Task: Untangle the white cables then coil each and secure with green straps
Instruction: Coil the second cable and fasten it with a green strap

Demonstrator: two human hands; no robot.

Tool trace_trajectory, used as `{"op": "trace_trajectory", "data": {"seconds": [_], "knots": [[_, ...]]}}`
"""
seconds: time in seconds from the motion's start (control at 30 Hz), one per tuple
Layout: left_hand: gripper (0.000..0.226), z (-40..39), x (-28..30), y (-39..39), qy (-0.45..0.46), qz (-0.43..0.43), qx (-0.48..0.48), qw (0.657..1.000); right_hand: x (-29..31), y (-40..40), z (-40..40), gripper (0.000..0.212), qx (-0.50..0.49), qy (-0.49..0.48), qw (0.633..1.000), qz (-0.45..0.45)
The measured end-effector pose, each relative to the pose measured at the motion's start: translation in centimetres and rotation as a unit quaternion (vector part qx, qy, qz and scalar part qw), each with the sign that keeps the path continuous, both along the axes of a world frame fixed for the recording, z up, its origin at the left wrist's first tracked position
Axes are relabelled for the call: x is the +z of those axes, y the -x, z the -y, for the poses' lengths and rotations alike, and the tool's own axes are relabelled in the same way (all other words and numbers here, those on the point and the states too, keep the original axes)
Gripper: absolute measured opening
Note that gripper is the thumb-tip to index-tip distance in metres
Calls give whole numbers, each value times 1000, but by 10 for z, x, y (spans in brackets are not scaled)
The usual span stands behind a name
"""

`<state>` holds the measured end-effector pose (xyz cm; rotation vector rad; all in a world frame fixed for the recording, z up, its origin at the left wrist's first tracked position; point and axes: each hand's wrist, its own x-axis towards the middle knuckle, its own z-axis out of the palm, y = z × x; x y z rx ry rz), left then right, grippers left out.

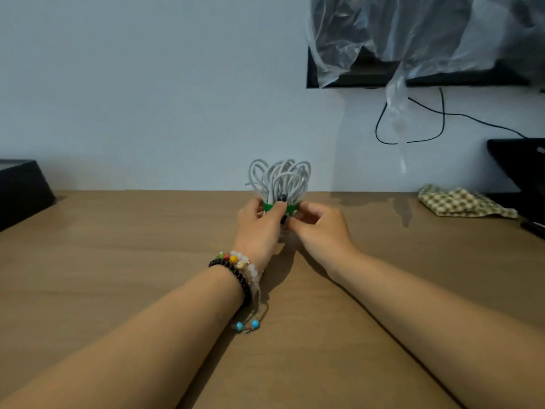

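Nearest the camera, two bare forearms reach out over the brown worktop (118, 246), the left wrist wearing several beaded bracelets (239, 268). Both hands meet toward the worktop's far edge, about midway along it.

The left hand (259, 228) has its fingers curled round the base of a bundle of white cable (280, 180), thumb pressing on the green strap (269, 206) that bands the bundle. The right hand (320, 228) has its fingers bent in against the strap's other side, apparently pinching or pressing its end; exactly which fingertips touch is hidden. So each grip is closed on the bundle at the strap, neither hand free.

Above the strap the cable fans upward in many loops, held upright just off or on the worktop; which cannot be told. A small dark piece (282, 198), maybe a connector or fastener, shows at the strap's top edge.

By my reading, this cable is already coiled and its strap is wrapped round, with the fastening being finished. No other white cables or loose green straps are in view, so whether more remain cannot be told.

Farther back, a checked cloth (463, 203) lies near the worktop's far right corner, a dark box (20, 190) sits at the far left edge, and clear plastic (413, 33) hangs on the wall.
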<state>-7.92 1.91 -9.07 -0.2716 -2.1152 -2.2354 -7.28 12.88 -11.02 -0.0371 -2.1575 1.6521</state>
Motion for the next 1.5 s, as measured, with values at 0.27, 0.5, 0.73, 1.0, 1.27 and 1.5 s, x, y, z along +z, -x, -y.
{"op": "trace_trajectory", "data": {"seconds": [0.27,0.5,0.73,1.0,1.27,1.5], "knots": [[30,0,-7,14,-69,36,-79,994,-9,-4,-10,33,9,-16,999,51],[29,0,-6,6,-135,75,-77,985,-14,-10,-11,12,1,32,998,62],[14,5,-7,6,-10,85,1,996,-18,-19,8,25,-64,38,991,109],[26,0,1,2,76,105,50,990,-7,-23,16,40,-79,-19,986,149],[24,1,30,3,116,200,29,972,23,-24,24,60,-115,88,961,238],[23,59,80,-24,56,289,-11,956,84,-52,50,31,-8,101,955,278]]}}
